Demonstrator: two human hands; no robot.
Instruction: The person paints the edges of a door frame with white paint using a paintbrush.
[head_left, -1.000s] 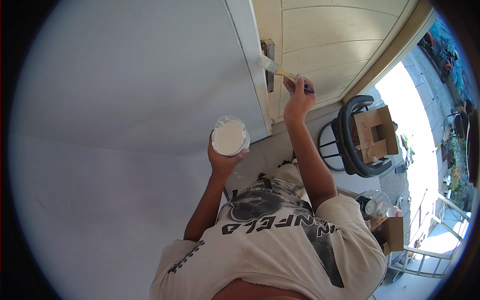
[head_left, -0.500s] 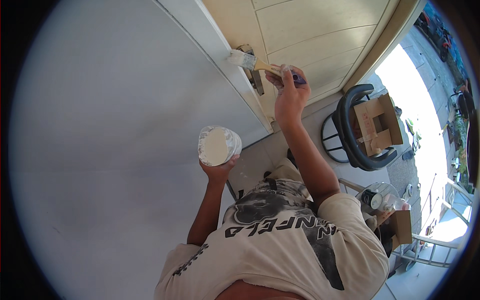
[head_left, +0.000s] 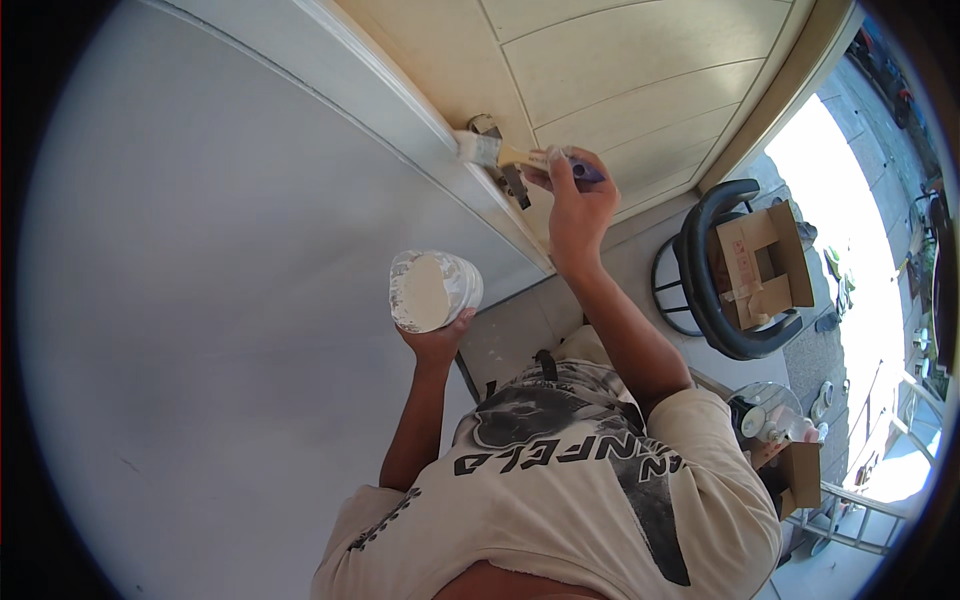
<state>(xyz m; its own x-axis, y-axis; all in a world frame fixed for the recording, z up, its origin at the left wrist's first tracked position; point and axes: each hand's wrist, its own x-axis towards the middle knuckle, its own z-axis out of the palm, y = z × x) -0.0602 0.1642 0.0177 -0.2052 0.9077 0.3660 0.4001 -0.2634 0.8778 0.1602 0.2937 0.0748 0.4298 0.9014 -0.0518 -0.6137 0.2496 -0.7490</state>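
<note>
My left hand (head_left: 437,340) is closed around a clear plastic tub (head_left: 465,284) smeared with white, which holds off-white paint (head_left: 424,292). In my right hand (head_left: 578,195) is a paintbrush (head_left: 519,157) with a wooden handle, gripped near its dark end. Its bristles, coated white, point left and lie at the edge of the white door frame (head_left: 410,118); whether they touch it I cannot tell. Just behind the brush, a metal door lock (head_left: 512,182) sits on the edge of the cream panelled door (head_left: 640,80). White smudges mark my right fingers.
A pale wall (head_left: 220,260) fills the left side. On the right stands a black-armed chair (head_left: 700,285) with an open cardboard box (head_left: 770,262) on it. Nearer are a round small table (head_left: 768,394) with containers, another box (head_left: 802,470) and a metal ladder (head_left: 860,515).
The brush has shifted slightly down and its bristles now lie against the view of the frame's edge. The tub stays nearly in place. My head view has turned a little.
</note>
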